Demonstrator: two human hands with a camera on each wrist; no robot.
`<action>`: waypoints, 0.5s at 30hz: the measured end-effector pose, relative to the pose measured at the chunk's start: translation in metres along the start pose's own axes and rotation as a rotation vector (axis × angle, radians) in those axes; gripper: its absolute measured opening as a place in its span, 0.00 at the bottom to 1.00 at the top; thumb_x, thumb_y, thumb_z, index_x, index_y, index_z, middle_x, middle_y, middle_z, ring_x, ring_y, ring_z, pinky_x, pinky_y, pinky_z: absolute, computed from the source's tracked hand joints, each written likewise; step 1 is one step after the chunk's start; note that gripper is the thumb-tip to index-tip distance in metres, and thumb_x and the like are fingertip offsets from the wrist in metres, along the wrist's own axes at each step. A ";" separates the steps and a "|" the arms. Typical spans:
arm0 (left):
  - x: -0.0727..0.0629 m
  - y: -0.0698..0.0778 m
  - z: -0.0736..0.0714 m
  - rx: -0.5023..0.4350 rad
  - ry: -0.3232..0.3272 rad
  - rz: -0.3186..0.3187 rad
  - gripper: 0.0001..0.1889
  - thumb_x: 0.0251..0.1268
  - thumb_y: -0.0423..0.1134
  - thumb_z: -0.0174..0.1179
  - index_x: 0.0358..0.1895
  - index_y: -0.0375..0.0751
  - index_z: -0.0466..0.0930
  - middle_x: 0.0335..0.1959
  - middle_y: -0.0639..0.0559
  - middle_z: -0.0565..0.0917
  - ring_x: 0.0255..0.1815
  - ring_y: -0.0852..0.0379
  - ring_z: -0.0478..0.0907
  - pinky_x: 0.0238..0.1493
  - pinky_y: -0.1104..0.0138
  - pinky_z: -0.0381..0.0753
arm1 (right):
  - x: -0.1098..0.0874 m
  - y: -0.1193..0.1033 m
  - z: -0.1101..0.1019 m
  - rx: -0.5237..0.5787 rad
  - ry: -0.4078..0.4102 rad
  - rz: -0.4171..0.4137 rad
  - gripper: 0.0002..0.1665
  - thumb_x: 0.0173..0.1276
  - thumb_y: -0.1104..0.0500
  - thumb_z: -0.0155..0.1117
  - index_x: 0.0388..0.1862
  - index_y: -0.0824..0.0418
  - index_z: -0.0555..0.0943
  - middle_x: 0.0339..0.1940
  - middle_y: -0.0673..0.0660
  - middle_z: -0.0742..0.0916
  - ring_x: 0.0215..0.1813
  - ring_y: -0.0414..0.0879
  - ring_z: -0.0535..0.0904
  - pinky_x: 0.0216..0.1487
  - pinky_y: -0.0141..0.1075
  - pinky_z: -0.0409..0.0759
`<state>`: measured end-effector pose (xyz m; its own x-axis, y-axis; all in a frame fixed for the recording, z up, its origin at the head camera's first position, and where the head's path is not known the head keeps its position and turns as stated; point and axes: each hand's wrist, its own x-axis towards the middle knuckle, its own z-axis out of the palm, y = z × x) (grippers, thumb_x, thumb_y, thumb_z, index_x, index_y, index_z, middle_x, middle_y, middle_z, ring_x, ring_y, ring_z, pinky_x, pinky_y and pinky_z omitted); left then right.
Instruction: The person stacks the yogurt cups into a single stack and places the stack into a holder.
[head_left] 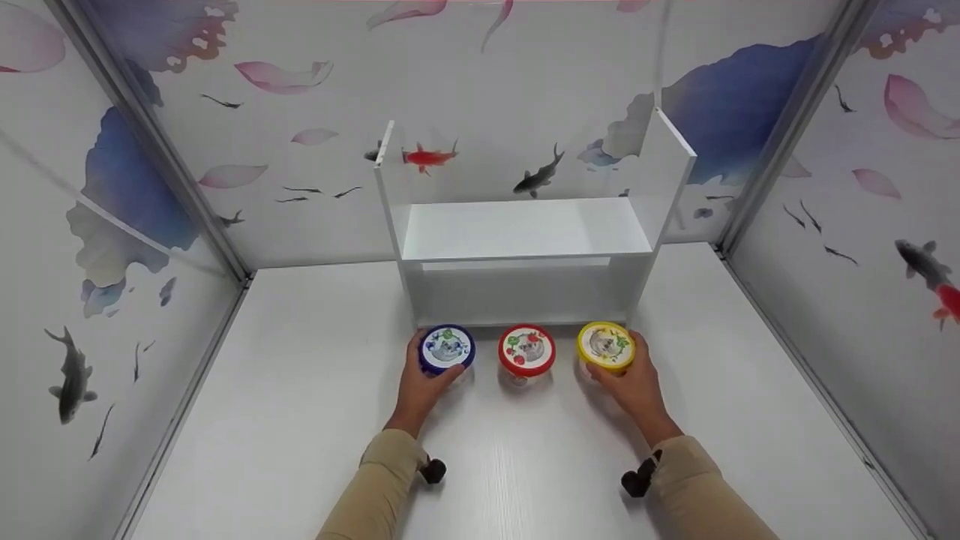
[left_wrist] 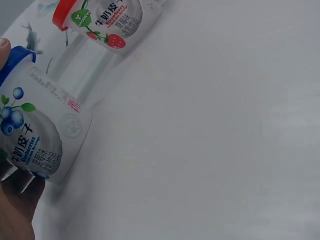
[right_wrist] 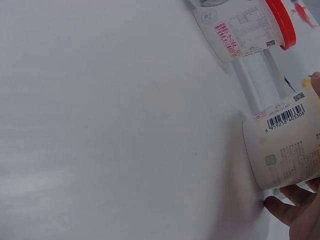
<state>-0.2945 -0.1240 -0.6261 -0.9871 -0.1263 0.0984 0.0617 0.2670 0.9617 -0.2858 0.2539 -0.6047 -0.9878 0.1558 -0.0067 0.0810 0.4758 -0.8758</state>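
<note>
Blueberries, it says, next to bold 牛奶皮子 on the blue-lidded tub (left_wrist: 47, 122); same characters on the red-lidded tub (left_wrist: 107, 25), with Strawberry alongside! Across on the yellow-lidded tub (right_wrist: 280, 145), a barcode (right_wrist: 286, 118) reads 6 959258 403306, the small print (right_wrist: 292, 156) below it too fine to read.

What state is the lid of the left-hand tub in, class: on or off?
On. In the head view, the blue-rimmed lid covers the top of the tub that the left hand grips.

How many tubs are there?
3: the blue-lidded tub in the left hand, the red-lidded tub in the middle, the yellow-lidded tub in the right hand.
</note>
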 end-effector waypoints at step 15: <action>-0.006 -0.009 0.006 -0.058 -0.004 -0.017 0.53 0.56 0.58 0.74 0.81 0.62 0.50 0.80 0.47 0.58 0.79 0.42 0.55 0.76 0.45 0.60 | 0.007 -0.025 -0.005 0.043 0.029 0.015 0.69 0.53 0.43 0.83 0.81 0.61 0.48 0.75 0.64 0.67 0.74 0.59 0.64 0.76 0.54 0.63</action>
<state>-0.2900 -0.1203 -0.6367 -0.9886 -0.1269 0.0811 0.0532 0.2089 0.9765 -0.2940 0.2474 -0.5805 -0.9822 0.1880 -0.0065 0.0893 0.4360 -0.8955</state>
